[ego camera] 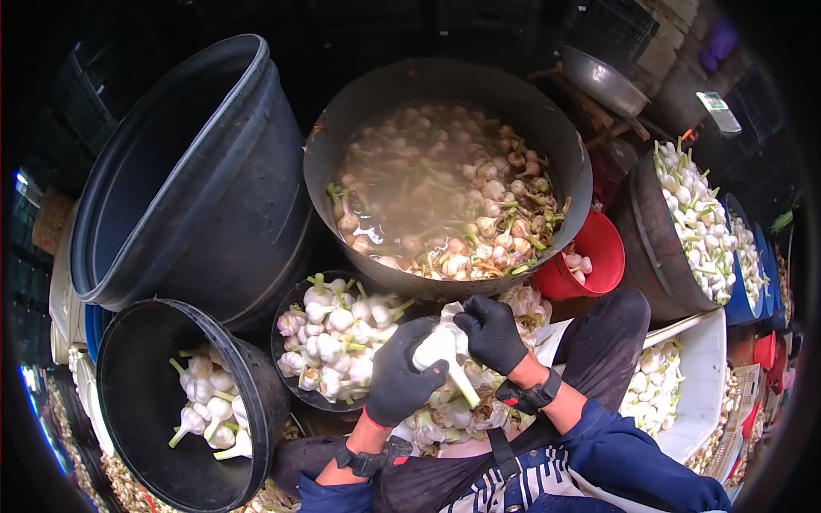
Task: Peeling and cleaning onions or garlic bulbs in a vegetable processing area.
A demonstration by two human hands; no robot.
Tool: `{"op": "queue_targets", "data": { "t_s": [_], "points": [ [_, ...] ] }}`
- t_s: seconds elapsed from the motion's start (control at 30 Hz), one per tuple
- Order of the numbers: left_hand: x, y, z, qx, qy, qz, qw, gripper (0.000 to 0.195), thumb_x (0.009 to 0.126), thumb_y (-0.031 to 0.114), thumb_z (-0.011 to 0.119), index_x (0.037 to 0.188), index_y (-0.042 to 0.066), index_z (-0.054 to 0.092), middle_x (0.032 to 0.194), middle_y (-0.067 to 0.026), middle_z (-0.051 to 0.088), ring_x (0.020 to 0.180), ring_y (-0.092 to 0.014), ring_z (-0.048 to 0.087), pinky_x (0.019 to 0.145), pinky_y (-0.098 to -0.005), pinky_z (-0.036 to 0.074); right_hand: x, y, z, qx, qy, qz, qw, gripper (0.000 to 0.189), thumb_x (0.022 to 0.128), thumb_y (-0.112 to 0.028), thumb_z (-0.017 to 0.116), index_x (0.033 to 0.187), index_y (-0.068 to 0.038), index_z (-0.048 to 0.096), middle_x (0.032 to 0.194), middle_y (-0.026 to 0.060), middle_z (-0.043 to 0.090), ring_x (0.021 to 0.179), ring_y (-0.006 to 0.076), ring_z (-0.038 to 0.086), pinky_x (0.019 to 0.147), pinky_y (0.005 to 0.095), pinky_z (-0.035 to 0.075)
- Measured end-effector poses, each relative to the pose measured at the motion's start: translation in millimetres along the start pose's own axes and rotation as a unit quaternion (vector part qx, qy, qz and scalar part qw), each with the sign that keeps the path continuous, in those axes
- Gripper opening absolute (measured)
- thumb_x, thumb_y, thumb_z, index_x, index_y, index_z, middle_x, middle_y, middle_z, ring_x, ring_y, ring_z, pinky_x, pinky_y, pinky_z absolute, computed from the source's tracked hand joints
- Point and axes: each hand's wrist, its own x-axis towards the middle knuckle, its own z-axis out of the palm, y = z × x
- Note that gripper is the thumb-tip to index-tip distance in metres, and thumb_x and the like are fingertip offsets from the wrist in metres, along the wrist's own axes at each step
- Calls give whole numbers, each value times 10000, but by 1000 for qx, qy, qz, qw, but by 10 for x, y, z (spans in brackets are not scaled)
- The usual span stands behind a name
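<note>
Between my gloved hands is a white garlic bulb with a trimmed green stem pointing down and right. My left hand, in a black glove, grips the bulb from the left. With its fingers closed, my right hand pinches a loose piece of papery skin at the bulb's upper side. Below both hands, a pile of garlic skins lies between my legs. Just left of my left hand, white garlic bulbs fill a round dark basin. The tips of my right fingers are partly hidden.
Ahead stands a wide tub of unpeeled garlic in cloudy water. A tall dark barrel and a tilted black bucket holding bulbs are left. Rightward are a red bucket, a heaped container and a white tub holding garlic.
</note>
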Motion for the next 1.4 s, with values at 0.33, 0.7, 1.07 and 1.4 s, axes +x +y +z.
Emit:
{"op": "queue_targets", "data": {
  "t_s": [0.33, 0.7, 1.07, 1.4],
  "points": [
    [-278, 242, -746, 496, 120, -55, 858, 518, 812, 217, 694, 1212, -65, 522, 1156, -193, 620, 971, -228, 656, 850, -360, 554, 104, -21, -331, -142, -44, -163, 975, 128, 815, -38, 687, 916, -21, 610, 824, 182, 609, 759, 390, 611, 662, 440, 484],
    [-89, 720, -563, -476, 19, 122, 871, 861, 855, 441, 687, 1442, -66, 314, 1320, -287, 524, 951, -367, 665, 760, -429, 599, 1884, -54, -409, -343, -234, -123, 901, 310, 822, -328, 649, 934, -47, 716, 912, 191, 694, 838, 379, 660, 768, 428, 526],
    [146, 329, -443, -434, -10, -118, 893, 569, 983, 273, 535, 1406, -66, 362, 1256, -326, 561, 1002, -430, 665, 774, -472, 587, 2606, 643, 186, -412, -223, 48, 882, 305, 770, -131, 589, 1014, 11, 702, 1036, 263, 677, 1012, 390, 658, 866, 428, 534],
    [265, 199, -122, -474, 71, -129, 868, 388, 1009, 174, 497, 1361, 30, 421, 1249, -200, 574, 1052, -368, 649, 870, -459, 586, 1119, -393, -383, -26, -255, -203, 945, 204, 784, -93, 717, 984, -53, 712, 879, 149, 682, 837, 337, 666, 784, 396, 534]
  ]
}}
